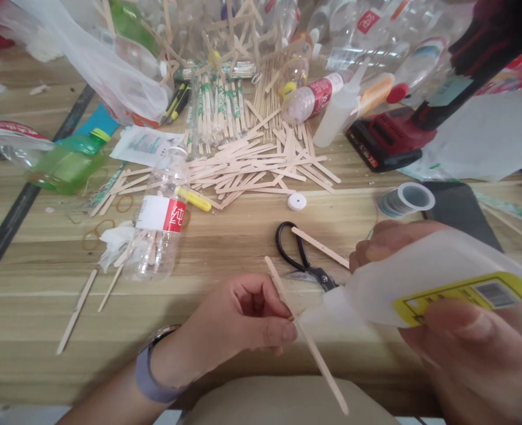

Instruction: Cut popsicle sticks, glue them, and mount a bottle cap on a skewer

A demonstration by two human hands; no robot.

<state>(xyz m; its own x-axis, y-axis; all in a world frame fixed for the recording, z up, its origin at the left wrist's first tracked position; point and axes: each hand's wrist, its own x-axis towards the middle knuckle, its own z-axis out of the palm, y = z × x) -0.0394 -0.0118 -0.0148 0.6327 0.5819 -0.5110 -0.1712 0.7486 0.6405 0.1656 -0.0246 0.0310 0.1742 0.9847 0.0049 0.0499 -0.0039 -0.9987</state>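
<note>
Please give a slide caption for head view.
Left hand holds a wooden stick; right hand points a squeeze bottle toward it.

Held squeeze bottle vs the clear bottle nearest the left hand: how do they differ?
Material: squeeze bottle milky; clear bottle see-through.
Label: squeeze bottle's mainly yellow; clear bottle's white and red.
Support: squeeze bottle gripped in the right hand; clear bottle on the table, no hand on it.
Shared: both are labelled bottles.
</note>
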